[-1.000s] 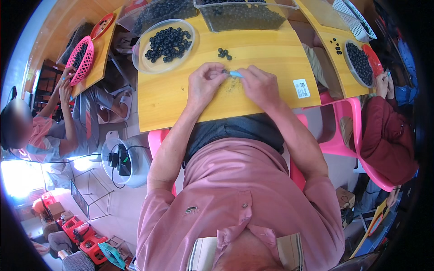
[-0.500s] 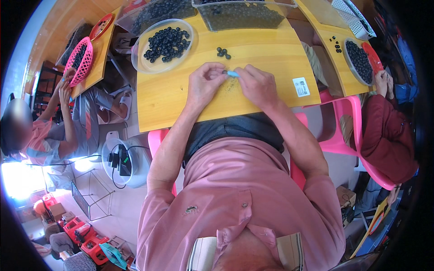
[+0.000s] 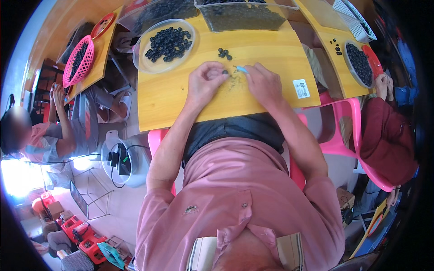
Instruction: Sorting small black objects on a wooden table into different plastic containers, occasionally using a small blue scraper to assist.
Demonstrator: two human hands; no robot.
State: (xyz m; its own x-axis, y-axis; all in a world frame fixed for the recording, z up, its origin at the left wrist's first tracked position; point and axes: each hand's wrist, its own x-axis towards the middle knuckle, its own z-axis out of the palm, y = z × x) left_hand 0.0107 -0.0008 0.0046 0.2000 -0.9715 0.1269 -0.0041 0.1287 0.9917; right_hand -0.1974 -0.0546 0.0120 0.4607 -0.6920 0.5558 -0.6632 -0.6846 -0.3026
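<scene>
My left hand point(image 3: 204, 84) pinches a small dark round bead point(image 3: 225, 72) between thumb and fingertips, just above the table. In my right hand point(image 3: 264, 86) is a thin light-blue handled tool point(image 3: 242, 69), its dark tip pointing toward the bead with a small gap between them. Fine dark crumbs point(image 3: 234, 83) lie on the wood between my hands. Beyond them sits a small cluster of dark beads point(image 3: 224, 54). At the back left, a round clear tub point(image 3: 191, 41) holds many similar beads.
Clear bins point(image 3: 244, 23) of dark beads stand along the far edge of the yellow table point(image 3: 172, 99). A label point(image 3: 301, 88) is stuck at the right. People sit at both sides, with a pink basket point(image 3: 86, 67) at left and a bowl of beads point(image 3: 359, 62) at right.
My right hand has moved slightly right, drawing the blue tool away from the bead. My left hand stays nearly still, still pinching the bead. The pink basket and the left person's hands have shifted.
</scene>
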